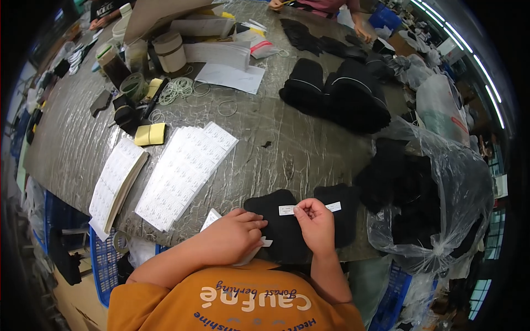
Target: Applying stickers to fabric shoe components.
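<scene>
Two flat black fabric pieces lie side by side at the table's near edge: a left piece [282, 237] and a right piece [345, 231]. My right hand [318, 225] pinches the edge of a small white printed label [286, 210] at the top of the left piece. Another white label [334, 207] shows on the right piece, just past my fingers. My left hand [236, 236] lies at the left piece's side, fingers curled over a white label sheet [211, 219]. Part of that sheet is hidden under the hand, and a white end pokes out by the fingertips.
Fanned label sheets [187, 174] and a thick label stack [117, 185] lie left. Beyond are a yellow pad [149, 134], string [176, 91] and jars. Black fabric bundles [337, 91] sit far right, near a clear plastic bag [458, 182] of black pieces. Other people work opposite.
</scene>
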